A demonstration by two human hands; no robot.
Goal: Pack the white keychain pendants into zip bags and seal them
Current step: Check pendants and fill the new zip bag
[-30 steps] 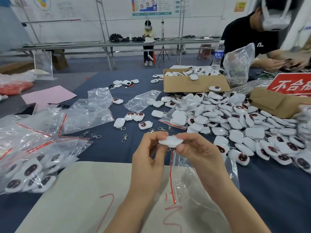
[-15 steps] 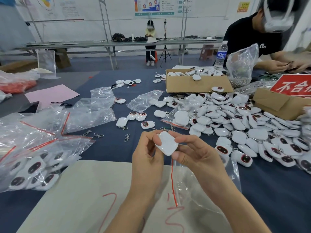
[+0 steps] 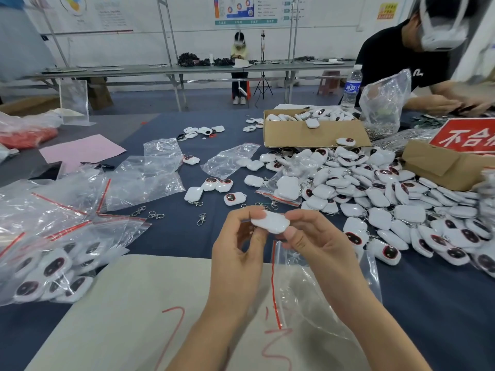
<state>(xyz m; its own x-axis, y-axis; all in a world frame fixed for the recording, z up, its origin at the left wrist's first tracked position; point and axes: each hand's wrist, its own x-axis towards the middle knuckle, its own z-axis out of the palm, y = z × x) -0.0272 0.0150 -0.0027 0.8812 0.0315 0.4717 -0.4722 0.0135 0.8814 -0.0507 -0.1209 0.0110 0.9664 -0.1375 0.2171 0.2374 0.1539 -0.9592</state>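
L hand & R hand both pinch one white pendant. Zip bag is under R hand, at 5 o'clock from it. Pendant pile at 2 o'clock.

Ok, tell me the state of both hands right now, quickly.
Left hand: pinches the left end of the white rounded plastic keychain pendant.
Right hand: pinches the same pendant's right end.

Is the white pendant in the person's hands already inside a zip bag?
No, the left hand and right hand pinch the pendant in the open air, above the zip bag.
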